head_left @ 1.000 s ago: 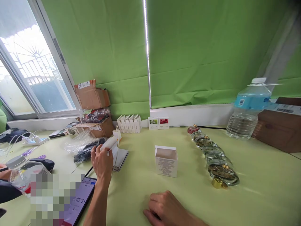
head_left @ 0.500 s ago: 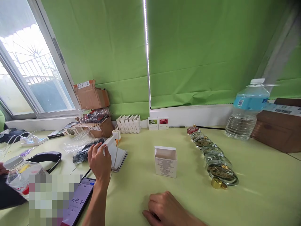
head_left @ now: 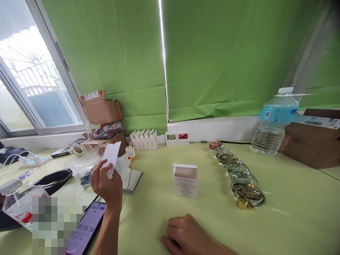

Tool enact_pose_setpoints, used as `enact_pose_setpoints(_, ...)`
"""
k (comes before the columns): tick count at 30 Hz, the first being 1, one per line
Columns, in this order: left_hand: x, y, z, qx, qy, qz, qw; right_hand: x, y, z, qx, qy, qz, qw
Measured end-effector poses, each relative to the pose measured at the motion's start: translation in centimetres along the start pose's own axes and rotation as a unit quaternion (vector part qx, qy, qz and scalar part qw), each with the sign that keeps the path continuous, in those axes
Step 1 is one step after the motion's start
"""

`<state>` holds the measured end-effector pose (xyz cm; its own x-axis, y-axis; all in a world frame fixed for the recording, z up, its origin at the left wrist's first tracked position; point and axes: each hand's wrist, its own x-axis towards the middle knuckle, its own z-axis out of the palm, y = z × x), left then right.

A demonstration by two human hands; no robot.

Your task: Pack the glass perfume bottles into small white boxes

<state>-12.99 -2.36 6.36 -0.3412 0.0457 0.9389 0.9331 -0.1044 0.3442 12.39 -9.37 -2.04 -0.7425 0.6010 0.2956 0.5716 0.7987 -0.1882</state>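
Note:
My left hand is raised at the left, its fingers closed on a flat white carton above the notebook. Near the bottom centre, my right hand rests on the table with its fingers curled; nothing shows in it. Beyond it stands an open white box with printed text on its front. To the right runs a row of glassy round ornaments, with a gold cap at the near end. A phone showing a timer lies left of my left forearm.
Several narrow white boxes and two picture boxes stand along the wall. Brown cartons are stacked at back left. A large water bottle and brown box are at right. A person's hand touches a plastic jar.
My left hand has lifted the white carton off the notebook area and turned it upright. My right hand has stayed in place. The view has shifted slightly, and the plastic jar at left has tilted.

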Motion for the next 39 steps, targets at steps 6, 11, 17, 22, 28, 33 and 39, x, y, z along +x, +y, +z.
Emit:
enact_pose_setpoints(6, 0.7, 1.5, -0.7, -0.037, 0.059, 0.008, 0.998, 0.3, 0.0, -0.1, -0.013, -0.014, -0.008, 1.000)
enact_pose_setpoints(11, 0.7, 2.3, -1.1, -0.041, 0.081, 0.018, 0.996, 0.5, 0.0, -0.5, -0.017, -0.035, 0.002, 0.999)
enact_pose_setpoints(17, 0.8, 3.2, -1.7, -0.049, 0.094, 0.068, 0.992, 0.5, 0.1, 0.1, -0.021, -0.026, -0.003, 0.999)
enact_pose_setpoints(22, 0.3, 4.8, -1.8, -0.156, 0.086, 0.055, 0.982, 0.6, 0.8, 1.8, -0.046, 0.022, -0.031, 0.998)
enact_pose_setpoints(28, -1.6, 8.1, -1.4, -0.291, -0.009, -0.162, 0.943, 0.9, 0.8, 1.0, 0.070, 0.013, 0.023, 0.997)
enact_pose_setpoints(33, -2.9, 9.9, -2.1, -0.284, -0.075, -0.251, 0.922, 0.6, 0.7, -3.4, 0.344, 0.023, 0.190, 0.919)
enact_pose_setpoints(39, -4.3, 10.8, -2.4, -0.343, -0.123, -0.289, 0.885, -0.3, 1.5, -7.7, 0.563, 0.093, 0.243, 0.784)
